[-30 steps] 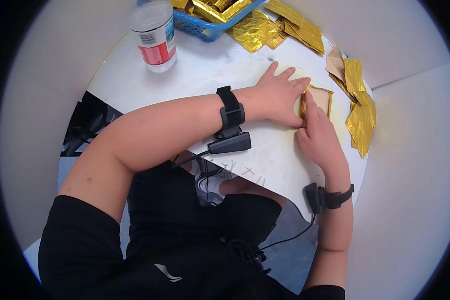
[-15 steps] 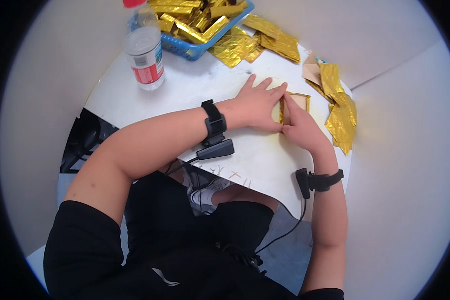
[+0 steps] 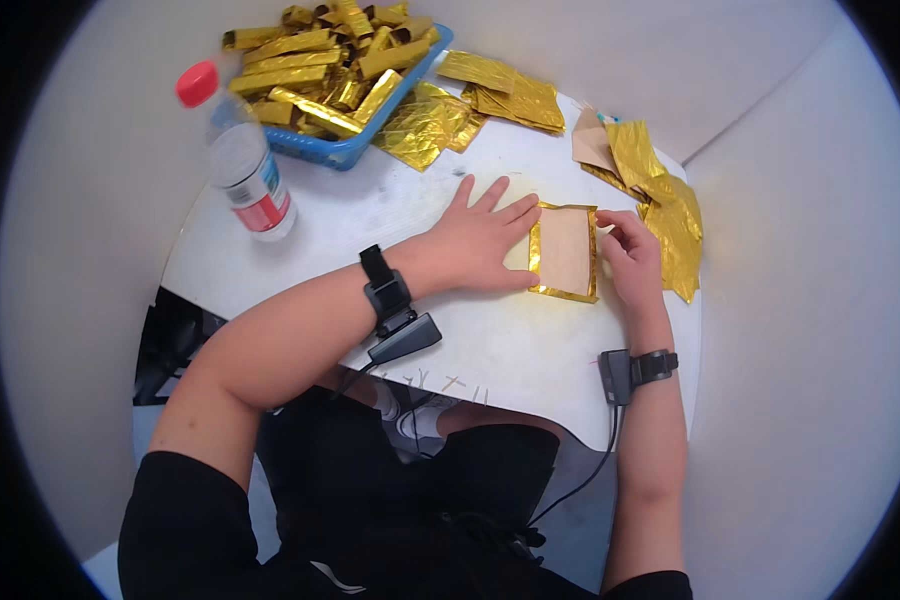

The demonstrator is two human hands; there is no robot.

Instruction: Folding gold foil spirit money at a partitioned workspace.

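Observation:
A rectangular sheet of gold foil paper [image 3: 565, 250] lies on the table, its pale tan face up and gold strips folded along its edges. My left hand [image 3: 485, 240] is flat and open, fingers spread, with fingertips and thumb on the sheet's left edge. Beside the right edge is my right hand [image 3: 632, 255]. Its fingers are loosely curled, a gap shows between thumb and index finger, and nothing is visible in it. Whether its fingertips touch the foil edge I cannot tell.
A blue basket [image 3: 342, 152] full of folded gold foil pieces stands at the back left, behind a red-capped plastic bottle [image 3: 255, 190]. Flat gold sheets [image 3: 515, 95] lie at the back, and more gold pieces [image 3: 675, 220] at the right. Pale walls enclose the white table [image 3: 320, 280].
My right hand has moved off the sheet's left edge to its right side, uncovering the tan face. My left hand stays at the left edge. The whole view has shifted somewhat.

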